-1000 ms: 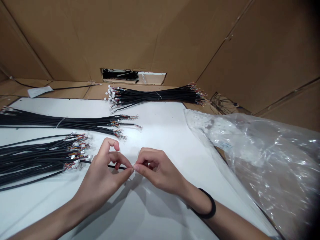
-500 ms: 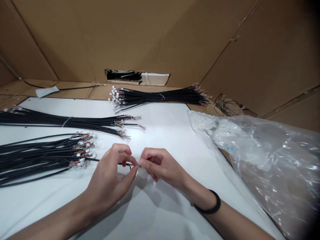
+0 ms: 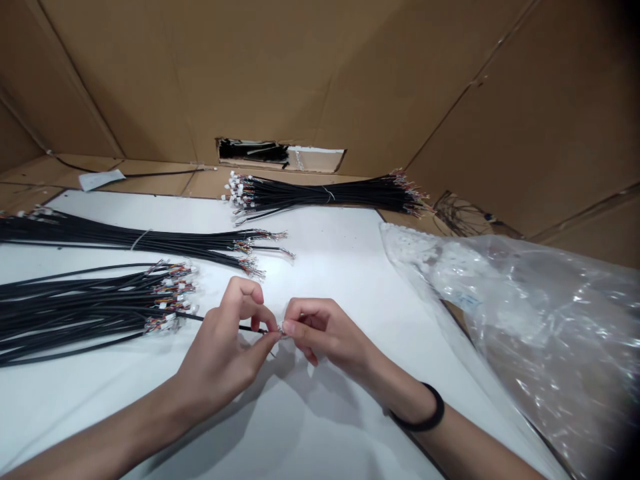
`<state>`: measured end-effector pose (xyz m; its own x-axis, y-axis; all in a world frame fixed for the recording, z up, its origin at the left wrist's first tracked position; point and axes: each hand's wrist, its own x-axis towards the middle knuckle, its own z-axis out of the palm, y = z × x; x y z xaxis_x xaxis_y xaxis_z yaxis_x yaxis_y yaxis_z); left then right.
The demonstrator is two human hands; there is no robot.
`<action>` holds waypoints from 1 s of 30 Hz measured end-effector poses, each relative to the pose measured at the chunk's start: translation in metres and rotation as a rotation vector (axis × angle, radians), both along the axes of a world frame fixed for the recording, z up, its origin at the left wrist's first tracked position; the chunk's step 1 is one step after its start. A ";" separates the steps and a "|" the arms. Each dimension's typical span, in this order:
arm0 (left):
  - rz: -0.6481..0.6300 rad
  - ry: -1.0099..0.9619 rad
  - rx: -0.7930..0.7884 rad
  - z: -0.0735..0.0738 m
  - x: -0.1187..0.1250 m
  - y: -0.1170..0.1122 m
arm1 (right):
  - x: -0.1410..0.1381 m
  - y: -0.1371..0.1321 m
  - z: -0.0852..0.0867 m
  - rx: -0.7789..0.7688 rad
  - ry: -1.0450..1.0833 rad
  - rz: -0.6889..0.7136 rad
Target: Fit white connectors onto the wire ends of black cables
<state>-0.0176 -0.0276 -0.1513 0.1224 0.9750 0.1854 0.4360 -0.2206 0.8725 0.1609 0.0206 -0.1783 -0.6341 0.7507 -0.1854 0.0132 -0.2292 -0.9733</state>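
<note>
My left hand (image 3: 227,347) pinches the end of a thin black cable (image 3: 210,321) that runs left over the white table top (image 3: 325,267). My right hand (image 3: 320,330) is closed in a pinch at the same cable tip, fingertips touching those of the left; what it holds there is too small to make out. A black band sits on my right wrist. Just left of my hands lies a loose pile of black cables with white connectors (image 3: 90,307).
A tied cable bundle (image 3: 140,240) lies further back on the left, another bundle (image 3: 320,193) at the table's far edge. A clear plastic bag (image 3: 525,320) fills the right side. Cardboard walls (image 3: 250,73) enclose the table, with a cut-out opening (image 3: 280,155).
My hands stay pinched together at the cable tip. The left index finger has curled down toward the thumb. The view has shifted slightly.
</note>
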 end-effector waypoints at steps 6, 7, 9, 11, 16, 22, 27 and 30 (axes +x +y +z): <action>-0.034 -0.035 -0.035 -0.001 0.001 -0.003 | 0.000 -0.002 0.003 0.112 -0.034 -0.002; -0.040 -0.040 -0.033 -0.002 0.001 -0.003 | 0.000 -0.002 0.004 0.118 -0.041 -0.001; -0.051 -0.044 -0.028 -0.005 0.001 -0.002 | 0.000 -0.002 0.005 0.131 -0.055 0.001; -0.057 -0.046 -0.028 -0.006 0.001 -0.002 | 0.000 -0.003 0.007 0.148 -0.070 0.001; -0.066 -0.109 -0.093 -0.003 -0.001 -0.001 | 0.003 0.000 0.011 0.156 -0.086 0.050; -0.034 -0.284 -0.297 0.007 -0.003 0.005 | 0.009 0.004 0.014 0.137 -0.015 -0.017; -0.038 -0.433 -0.407 0.011 -0.005 0.009 | 0.010 0.003 0.014 0.331 0.012 0.019; -0.065 -0.477 -0.451 0.011 -0.005 0.008 | 0.010 0.003 0.015 0.491 -0.041 0.017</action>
